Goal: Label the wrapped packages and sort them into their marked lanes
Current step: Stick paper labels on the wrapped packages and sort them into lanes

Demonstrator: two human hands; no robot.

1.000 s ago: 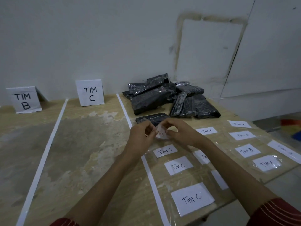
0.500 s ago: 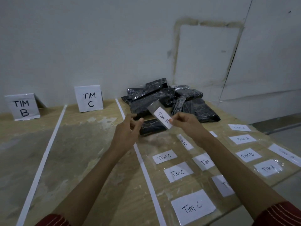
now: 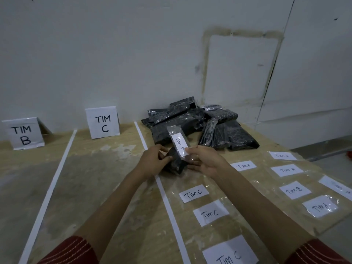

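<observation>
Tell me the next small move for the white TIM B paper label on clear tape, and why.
Probably press the white TIM B paper label onto the small black plastic-wrapped package: the right hand pinches it upright above the package the left hand grips.

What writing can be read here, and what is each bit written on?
"TIM B": left standing card.
"TIM C": second standing card.
"TIM B": taped label, pinched by the right hand beside the black package the left hand grips.
"TIM C": three table slips.
"TIM A": three far slips.
"TIM B": right-column slip.
Unreadable: crinkled slip and edge slip, far right.
</observation>
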